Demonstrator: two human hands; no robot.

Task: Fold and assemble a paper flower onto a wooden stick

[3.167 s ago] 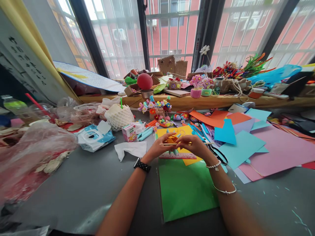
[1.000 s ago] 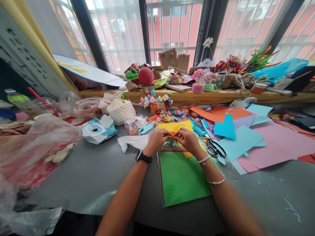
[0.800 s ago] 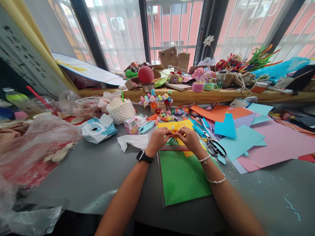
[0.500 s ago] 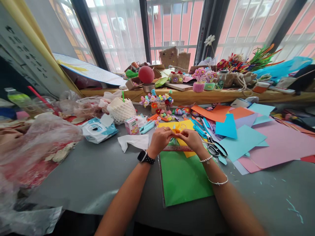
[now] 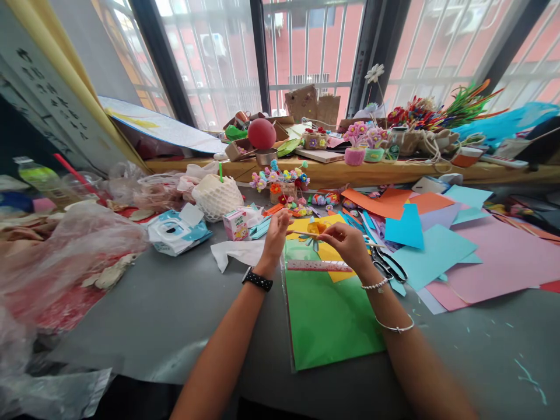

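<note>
My right hand (image 5: pixel 345 242) is closed in a pinch on a thin pale stick (image 5: pixel 301 233), which runs sideways toward my left hand. Fingers stretched upward, my left hand (image 5: pixel 275 236) is open at the stick's far tip; whether it touches the tip I cannot tell. Just behind the stick is a yellow-orange curled paper piece (image 5: pixel 315 228), with pale blue-green strips below it, partly covered by my right fingers. Beneath both hands lie yellow paper (image 5: pixel 335 265), a pink-patterned ruler (image 5: pixel 312 265) and a green sheet (image 5: pixel 335 326) in a clear sleeve.
Black-handled scissors (image 5: pixel 389 263) lie right of my right hand, beside blue, orange and pink paper (image 5: pixel 503 256). To the left are a white tissue (image 5: pixel 236 252), a wipes pack (image 5: pixel 177 232) and plastic bags (image 5: pixel 100 233). Craft flowers (image 5: pixel 282 181) stand behind.
My hands have moved apart. The left fingers have let go and straightened, while the stick now shows between the hands in my right fingers.
</note>
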